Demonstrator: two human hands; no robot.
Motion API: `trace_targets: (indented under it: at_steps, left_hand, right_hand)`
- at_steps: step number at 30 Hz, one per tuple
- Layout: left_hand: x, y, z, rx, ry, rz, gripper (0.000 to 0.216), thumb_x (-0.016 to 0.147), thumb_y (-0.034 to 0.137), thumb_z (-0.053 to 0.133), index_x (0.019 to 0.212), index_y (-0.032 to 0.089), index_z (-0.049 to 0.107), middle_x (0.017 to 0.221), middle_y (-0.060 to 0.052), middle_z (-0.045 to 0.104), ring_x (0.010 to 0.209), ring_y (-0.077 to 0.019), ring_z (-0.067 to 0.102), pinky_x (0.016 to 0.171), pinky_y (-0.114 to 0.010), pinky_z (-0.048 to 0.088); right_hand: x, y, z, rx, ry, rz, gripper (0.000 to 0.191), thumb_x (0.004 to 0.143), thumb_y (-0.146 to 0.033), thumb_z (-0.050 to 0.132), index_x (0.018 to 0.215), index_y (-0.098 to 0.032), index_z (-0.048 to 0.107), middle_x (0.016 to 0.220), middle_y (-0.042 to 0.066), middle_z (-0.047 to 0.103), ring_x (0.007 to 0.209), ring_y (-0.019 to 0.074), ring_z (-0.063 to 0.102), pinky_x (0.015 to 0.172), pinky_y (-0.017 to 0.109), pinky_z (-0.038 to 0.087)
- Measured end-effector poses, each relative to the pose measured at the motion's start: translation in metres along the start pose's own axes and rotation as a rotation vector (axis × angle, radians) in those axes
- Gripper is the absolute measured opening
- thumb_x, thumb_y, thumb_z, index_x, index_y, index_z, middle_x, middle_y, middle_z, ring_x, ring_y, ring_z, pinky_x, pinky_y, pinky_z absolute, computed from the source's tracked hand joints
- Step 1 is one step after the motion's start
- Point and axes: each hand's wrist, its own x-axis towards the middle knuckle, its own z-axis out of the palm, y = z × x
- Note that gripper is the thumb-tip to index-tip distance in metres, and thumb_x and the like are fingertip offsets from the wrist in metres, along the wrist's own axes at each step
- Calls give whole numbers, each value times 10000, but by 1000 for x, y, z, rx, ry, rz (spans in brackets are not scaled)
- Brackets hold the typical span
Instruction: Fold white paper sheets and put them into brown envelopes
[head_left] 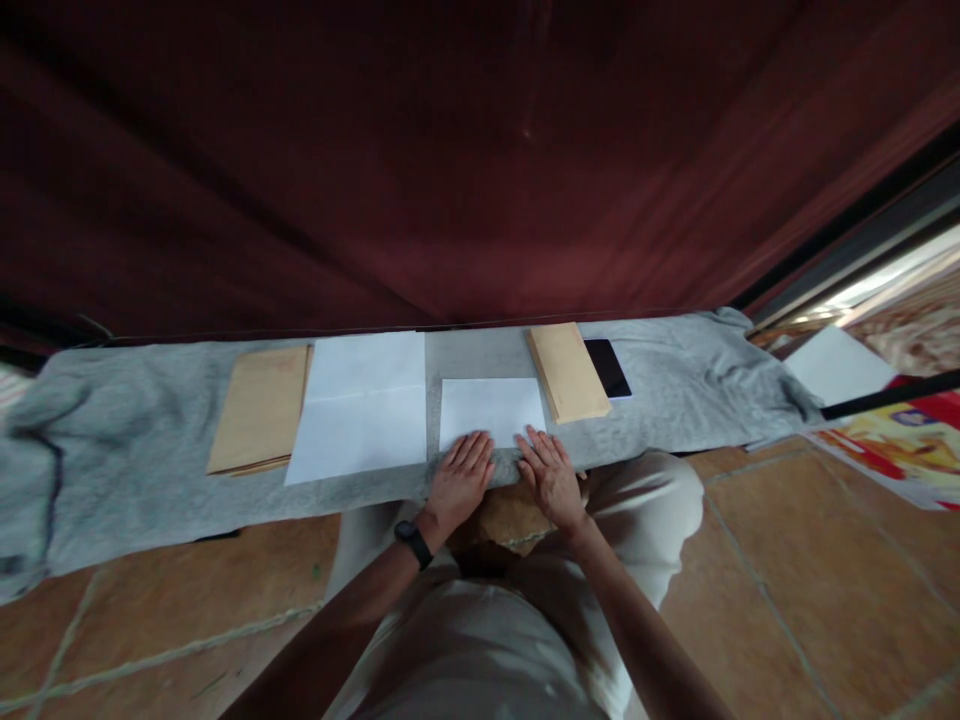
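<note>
A white sheet of paper (pixel 491 405), smaller than the one beside it and perhaps folded, lies on the grey cloth in front of me. My left hand (pixel 461 480) rests flat on its near left edge, fingers stretched out, with a dark band on the wrist. At the near right corner, my right hand (pixel 551 475) also lies flat with fingers extended. Left of these is a larger white paper (pixel 364 405) with a crease across it. Brown envelopes (pixel 259 410) lie beyond that to the left. A stack of narrower brown envelopes (pixel 570 370) sits to the right.
A dark-screened phone (pixel 609 368) lies partly beneath the right envelope stack. Grey cloth (pixel 690 370) covers the narrow bench. A dark red curtain (pixel 480 180) hangs behind it. On the right are a white sheet (pixel 836 365) and a colourful printed bag or packet (pixel 907 445). Floor tiles (pixel 825 560) lie below.
</note>
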Motion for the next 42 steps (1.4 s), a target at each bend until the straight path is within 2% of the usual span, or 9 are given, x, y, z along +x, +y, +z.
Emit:
trace_targets:
  at_steps: [5, 8, 12, 16, 22, 28, 32, 37, 42]
  left_hand:
    - [-2, 6, -1, -21, -5, -47, 455, 1041, 289, 385, 1440, 143, 546, 1503, -131, 546, 1439, -256, 469, 1219, -469, 372]
    - [10, 16, 4, -39, -27, 4, 450, 1049, 304, 377, 1426, 130, 551, 1508, -126, 545, 1439, -240, 469, 1221, -440, 364]
    - [30, 25, 14, -32, -23, 16, 499, 1055, 345, 363, 1479, 110, 483, 1555, -138, 486, 1482, -249, 403, 1234, -454, 328]
    - [48, 17, 22, -21, -27, 0, 526, 1057, 342, 340, 1515, 101, 436, 1585, -147, 441, 1506, -245, 359, 1242, -452, 314]
    - [78, 0, 27, -23, -73, 35, 494, 1043, 341, 368, 1512, 217, 464, 1610, -79, 422, 1513, -253, 345, 1246, -490, 294]
    - [101, -7, 37, -41, -53, 13, 502, 1032, 346, 385, 1520, 250, 459, 1608, -60, 426, 1522, -258, 327, 1249, -521, 276]
    - [101, -14, 40, -43, 8, -68, 532, 1027, 384, 396, 1535, 228, 433, 1604, -86, 428, 1520, -269, 329, 1243, -524, 279]
    - [84, -22, 35, -22, 50, -157, 548, 1029, 414, 392, 1531, 199, 431, 1603, -111, 425, 1520, -291, 327, 1238, -542, 278]
    - [76, -24, 31, -31, 78, -165, 549, 1028, 399, 387, 1547, 220, 408, 1603, -106, 425, 1523, -293, 319, 1239, -570, 262]
  right_hand:
    - [0, -1, 0, 15, -2, 6, 494, 1067, -346, 404, 1554, -265, 413, 1615, 81, 409, 1495, 252, 372, 1230, 508, 287]
    - [-1, 0, 2, 13, 3, 10, 496, 1067, -348, 402, 1557, -270, 406, 1622, 80, 397, 1500, 252, 362, 1231, 507, 277]
    - [-1, 0, 3, 3, 3, -7, 501, 1070, -345, 388, 1562, -253, 398, 1628, 86, 386, 1504, 257, 353, 1230, 510, 276]
    - [-1, -2, 3, 4, 19, -3, 487, 1070, -332, 386, 1547, -241, 422, 1608, 92, 420, 1493, 250, 372, 1227, 506, 282]
    - [-1, -3, 5, 11, 36, 25, 485, 1057, -316, 416, 1539, -259, 429, 1593, 82, 445, 1488, 250, 377, 1225, 522, 281]
    - [0, -2, 6, 1, 44, 21, 488, 1059, -320, 407, 1543, -255, 429, 1603, 83, 428, 1489, 259, 378, 1226, 523, 287]
    - [0, -3, 5, 1, 43, 25, 491, 1059, -318, 408, 1546, -259, 421, 1609, 80, 419, 1493, 252, 372, 1228, 516, 285]
    - [-1, -4, 4, 34, 59, 34, 463, 1061, -310, 406, 1516, -248, 468, 1581, 86, 462, 1476, 256, 403, 1221, 517, 296]
    - [26, -7, 3, 102, 111, 104, 428, 1052, -248, 381, 1444, -228, 552, 1463, 110, 590, 1385, 248, 519, 1239, 549, 253]
